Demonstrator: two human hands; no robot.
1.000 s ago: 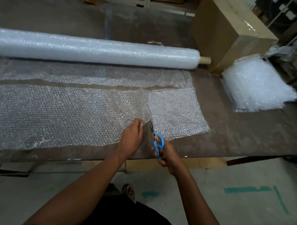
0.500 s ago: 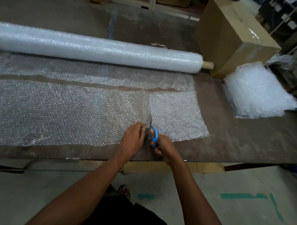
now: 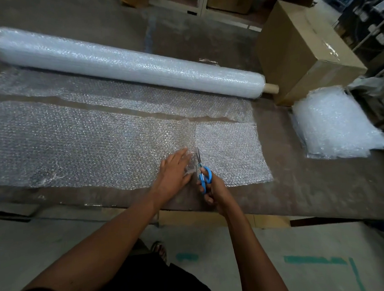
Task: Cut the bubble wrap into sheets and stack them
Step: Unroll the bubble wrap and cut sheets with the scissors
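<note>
A long strip of bubble wrap (image 3: 81,145) lies flat across the brown table (image 3: 320,183). My left hand (image 3: 173,173) grips its raised cut edge. My right hand (image 3: 212,188) holds blue-handled scissors (image 3: 202,167), blades pointing away from me into the wrap. To the right of the blades lies a smaller piece (image 3: 228,152), partly cut from the strip. A big roll of bubble wrap (image 3: 126,62) lies across the back, with more wrap (image 3: 140,97) unrolled in front of it. A stack of cut sheets (image 3: 337,125) sits at the right.
A large cardboard box (image 3: 303,48) stands at the back right, beside the roll's end and behind the stack. The table's front edge runs just below my hands, with grey floor and teal tape marks (image 3: 315,260) beneath. Shelving and clutter fill the far right.
The scissors have moved forward from the near edge into the wrap, lengthening the cut. My left hand has followed along the cut edge, now lying flatter on the strip.
</note>
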